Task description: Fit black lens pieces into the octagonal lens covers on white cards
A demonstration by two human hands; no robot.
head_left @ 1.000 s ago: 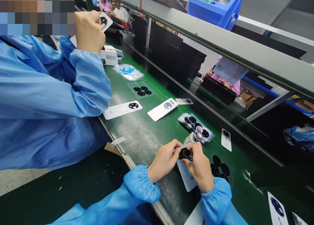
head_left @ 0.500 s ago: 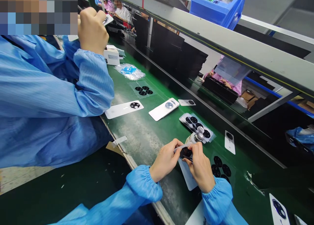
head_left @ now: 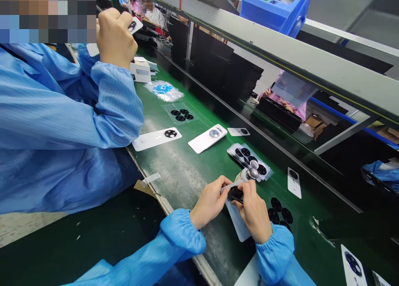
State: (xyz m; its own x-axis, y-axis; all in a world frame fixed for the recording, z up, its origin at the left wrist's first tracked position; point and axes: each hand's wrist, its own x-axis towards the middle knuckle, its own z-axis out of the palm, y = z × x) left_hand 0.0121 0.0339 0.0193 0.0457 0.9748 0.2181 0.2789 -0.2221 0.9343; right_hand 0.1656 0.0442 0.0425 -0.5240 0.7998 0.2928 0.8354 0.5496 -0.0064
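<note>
pinching a white panel (dark upper end); hands inside bench edge

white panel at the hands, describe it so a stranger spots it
Along the green bench, find the wearer's left hand and right hand, close together. The white panel, dark round part uppermost, slants between them. Unlike panels lying nearby, it has both hands at it.

Lower centre, hands partly cover a white panel; a second panel is cut off by the bottom edge. A sleeve partly hides a black disc.
</note>
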